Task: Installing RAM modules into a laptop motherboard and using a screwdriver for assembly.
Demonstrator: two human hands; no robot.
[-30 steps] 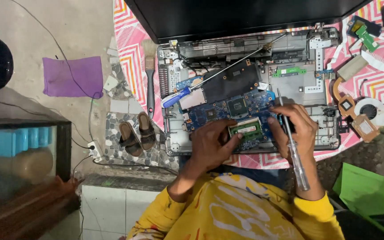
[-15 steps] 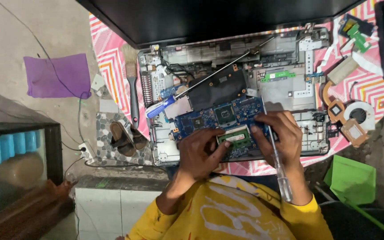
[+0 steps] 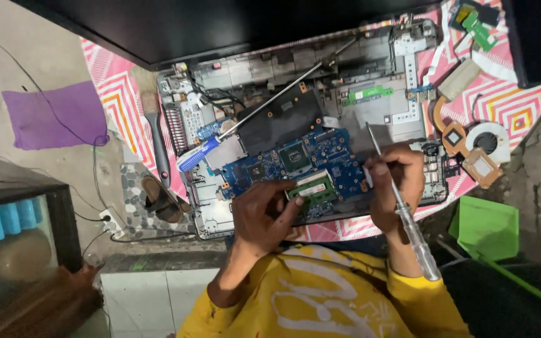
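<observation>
Opened laptop lies base-up on a pink patterned cloth, cover off, blue circuit board exposed. The green memory stick sits at the near edge of the board, in or just at its slot (cannot tell whether it is fully seated).

Left hand: comes in from the near side, wrist low, fingers curled over the near edge of the laptop; thumb and forefinger pinch narrowly at the left end of the memory stick, touching it.

Right hand: closed around a long screwdriver with a clear handle, held like a pen. The shaft points away over the board and the handle trails back past the wrist toward the yellow sleeve. Its fingertips rest at the right end of the stick.

Judgement on the step in hand: the stick looks best handled by its short edges only, both ends eased evenly so it does not twist in the slot. The screwdriver tip is better kept off the board while the fingers work (it hovers close to bare parts).

Around: a second screwdriver with a blue handle lies slanted across the board; a brush lies left of the laptop; a loose fan with copper pipe lies on the cloth to the right.
</observation>
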